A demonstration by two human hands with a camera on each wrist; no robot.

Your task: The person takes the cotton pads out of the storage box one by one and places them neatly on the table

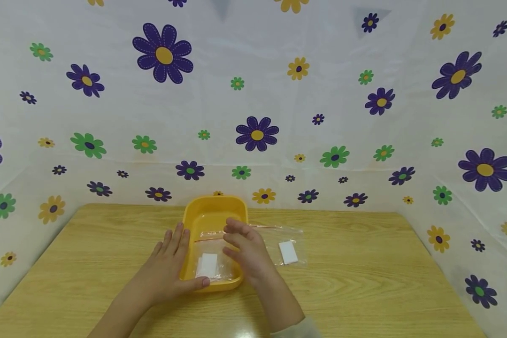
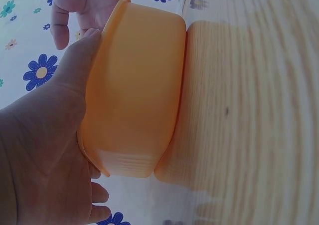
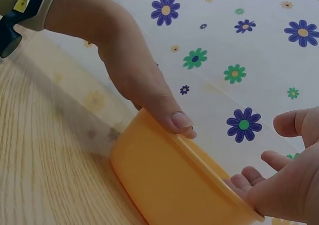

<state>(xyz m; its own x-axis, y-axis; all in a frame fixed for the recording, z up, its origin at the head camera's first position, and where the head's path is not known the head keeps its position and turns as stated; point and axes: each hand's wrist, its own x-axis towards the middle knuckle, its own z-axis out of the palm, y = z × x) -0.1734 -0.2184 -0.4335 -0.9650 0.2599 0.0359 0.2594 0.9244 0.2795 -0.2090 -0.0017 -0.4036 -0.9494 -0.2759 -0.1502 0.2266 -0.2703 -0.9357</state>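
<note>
A yellow plastic tub [image 1: 215, 213] stands on the table. Inside it lies a clear zip bag [image 1: 219, 246] with a red seal line and white flat pieces [image 1: 208, 265]. My left hand [image 1: 166, 267] rests against the tub's left side, fingers straight, thumb over the near rim. Over the right rim hovers my right hand [image 1: 249, 251], its fingers loosely bent and apart above the bag, with nothing seen in them. The left wrist view shows the left thumb [image 2: 79, 55] along the tub's rim. In the right wrist view, the right fingertips overlap the tub's edge.
To the right of the tub, a second clear zip bag [image 1: 270, 241] lies on the wooden table [image 1: 363, 272], a white flat piece [image 1: 288, 252] inside it. White cloth with printed flowers [image 1: 257, 134] rises behind the table and along both sides.
</note>
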